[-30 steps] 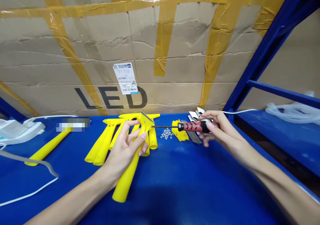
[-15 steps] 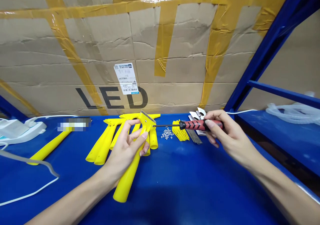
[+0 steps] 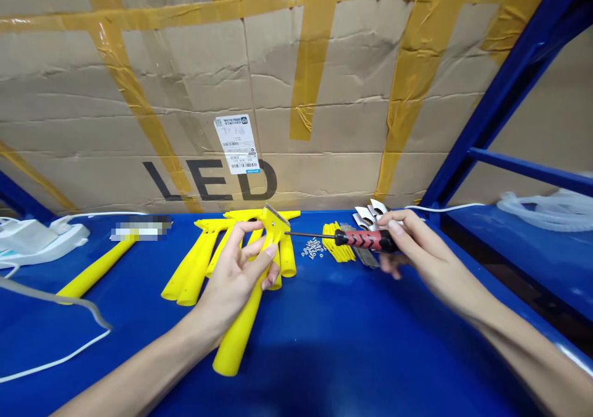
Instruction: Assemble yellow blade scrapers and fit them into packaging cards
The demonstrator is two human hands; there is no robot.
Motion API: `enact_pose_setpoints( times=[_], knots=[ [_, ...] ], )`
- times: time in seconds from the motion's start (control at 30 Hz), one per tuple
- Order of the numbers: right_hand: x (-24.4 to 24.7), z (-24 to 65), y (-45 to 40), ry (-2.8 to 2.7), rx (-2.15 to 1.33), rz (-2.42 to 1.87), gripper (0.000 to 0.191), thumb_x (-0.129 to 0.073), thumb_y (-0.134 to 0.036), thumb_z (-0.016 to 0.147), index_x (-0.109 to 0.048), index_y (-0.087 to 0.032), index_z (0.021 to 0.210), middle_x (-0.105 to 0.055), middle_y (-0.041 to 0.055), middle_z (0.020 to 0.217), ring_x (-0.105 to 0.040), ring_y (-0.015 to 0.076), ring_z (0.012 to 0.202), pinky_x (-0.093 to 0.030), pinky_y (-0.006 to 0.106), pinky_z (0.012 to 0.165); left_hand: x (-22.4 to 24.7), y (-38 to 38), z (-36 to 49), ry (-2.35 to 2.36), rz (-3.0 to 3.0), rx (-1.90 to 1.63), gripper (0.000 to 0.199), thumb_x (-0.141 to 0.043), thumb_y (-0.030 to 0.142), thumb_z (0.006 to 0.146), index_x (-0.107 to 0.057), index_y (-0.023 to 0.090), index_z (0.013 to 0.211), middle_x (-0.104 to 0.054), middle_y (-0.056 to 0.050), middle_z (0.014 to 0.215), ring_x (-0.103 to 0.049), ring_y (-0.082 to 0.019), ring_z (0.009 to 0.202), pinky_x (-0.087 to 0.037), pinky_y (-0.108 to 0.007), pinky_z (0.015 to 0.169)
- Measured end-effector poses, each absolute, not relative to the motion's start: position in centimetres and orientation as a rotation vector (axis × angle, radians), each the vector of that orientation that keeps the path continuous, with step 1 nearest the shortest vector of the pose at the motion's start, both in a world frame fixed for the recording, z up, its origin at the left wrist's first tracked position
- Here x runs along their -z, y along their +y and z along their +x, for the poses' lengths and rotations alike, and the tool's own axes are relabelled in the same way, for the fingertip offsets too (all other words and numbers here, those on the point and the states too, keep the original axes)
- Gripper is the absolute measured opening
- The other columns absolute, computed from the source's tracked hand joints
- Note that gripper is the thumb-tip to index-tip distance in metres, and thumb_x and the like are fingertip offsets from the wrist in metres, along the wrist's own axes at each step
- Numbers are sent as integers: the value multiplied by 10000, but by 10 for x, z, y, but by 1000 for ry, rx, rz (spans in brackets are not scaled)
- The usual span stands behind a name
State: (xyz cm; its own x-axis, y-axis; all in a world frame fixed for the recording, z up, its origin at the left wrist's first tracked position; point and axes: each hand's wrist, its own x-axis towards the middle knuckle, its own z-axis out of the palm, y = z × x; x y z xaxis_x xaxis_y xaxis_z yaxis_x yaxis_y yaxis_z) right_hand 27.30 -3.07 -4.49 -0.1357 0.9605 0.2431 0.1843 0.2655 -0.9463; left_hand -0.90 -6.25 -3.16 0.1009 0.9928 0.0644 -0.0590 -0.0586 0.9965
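Note:
My left hand (image 3: pixel 236 275) is closed around the neck of a yellow scraper (image 3: pixel 238 333), its hollow handle slanting down toward me. A thin metal blade edge shows at the top of its head. In my right hand (image 3: pixel 424 250) is a screwdriver (image 3: pixel 364 239) with a red and black grip, lying level. The shaft's tip touches the side of the scraper's head or sits just in front of it; I cannot tell whether it is in a screw. Behind my left hand lie several more yellow handles (image 3: pixel 194 265).
Small nuts or screws (image 3: pixel 314 248), yellow plastic strips (image 3: pixel 336 243), grey strips (image 3: pixel 365 256) and curved shiny pieces (image 3: pixel 370 212) lie near the back edge. Another scraper (image 3: pixel 99 269), a white power strip (image 3: pixel 55 244) and a cable occupy the left. A taped cardboard box (image 3: pixel 194 96) stands behind; a blue frame (image 3: pixel 482 120) rises at right.
My right hand's fingers have shifted back to the end of the screwdriver grip and changed their hold. The scraper stays in my left hand; the whole view has moved slightly.

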Motion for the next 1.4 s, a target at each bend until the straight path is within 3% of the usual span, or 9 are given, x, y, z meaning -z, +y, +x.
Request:
enact_pose_setpoints(
  times=[0.1, 0.27, 0.43, 0.6, 0.8, 0.97, 1.1, 1.17, 1.4],
  knots=[
    [43, 275, -31, -1599, -1018, -935, 349, -685, -500, 905, -519, -272, 1111, -649, 3, 838, -651, 164, 662, -563, 314, 620, 32, -63, -10, 1072, 1250, -1203, 389, -679, 355, 900, -394, 238, 1137, -556, 84, 580, -439, -83, 535, -376, -242, 599],
    [44, 275, -32, -1580, -822, -1212, 345, -494, -598, 985, -523, -256, 962, -490, -63, 561, -396, 91, 363, -306, 233, 349, 34, -62, -9, 1037, 1257, -1191, 395, -683, 356, 897, -387, 237, 1130, -569, 81, 573, -451, -88, 522, -389, -246, 588],
    [42, 274, -34, -1692, -959, -989, 356, -639, -507, 935, -521, -260, 1161, -647, 12, 830, -642, 179, 677, -547, 322, 637, 30, -60, -10, 1082, 1225, -1260, 422, -711, 344, 876, -401, 240, 1143, -568, 78, 592, -453, -86, 512, -380, -243, 583],
    [44, 271, -33, -1567, -818, -1178, 323, -507, -581, 987, -519, -258, 966, -484, -60, 593, -376, 96, 399, -312, 243, 385, 26, -62, -8, 1061, 1236, -1224, 377, -696, 340, 882, -408, 234, 1100, -566, 70, 580, -452, -98, 519, -390, -255, 591],
    [41, 274, -36, -1726, -921, -991, 356, -676, -497, 914, -520, -269, 1139, -629, 0, 821, -638, 170, 667, -548, 317, 644, 29, -61, -9, 1089, 1216, -1224, 372, -687, 322, 899, -404, 232, 1124, -565, 76, 581, -452, -94, 537, -392, -247, 603],
    [43, 268, -36, -1605, -919, -1169, 324, -518, -583, 980, -486, -260, 977, -485, -81, 545, -360, 83, 336, -267, 223, 331, 30, -60, -10, 1066, 1235, -1217, 364, -682, 333, 902, -411, 231, 1121, -574, 72, 600, -457, -94, 545, -393, -246, 603],
    [43, 271, -35, -1701, -925, -1049, 326, -600, -531, 954, -534, -245, 1096, -659, 17, 790, -626, 158, 601, -521, 300, 561, 29, -60, -10, 1075, 1222, -1234, 382, -706, 331, 884, -416, 232, 1112, -569, 73, 600, -454, -90, 535, -395, -249, 610],
    [39, 272, -36, -1744, -880, -981, 312, -668, -470, 925, -559, -238, 1103, -672, 27, 826, -642, 166, 655, -541, 324, 642, 29, -61, -10, 1067, 1226, -1234, 381, -709, 337, 881, -420, 235, 1107, -569, 72, 601, -456, -91, 535, -391, -249, 609],
    [33, 260, -42, -1625, -939, -1087, 295, -608, -503, 959, -535, -217, 967, -549, -66, 504, -450, 87, 378, -351, 226, 432, 32, -62, -14, 1071, 1279, -1220, 357, -705, 371, 886, -460, 232, 1104, -553, 70, 579, -467, -103, 514, -372, -267, 596]
  ],
)
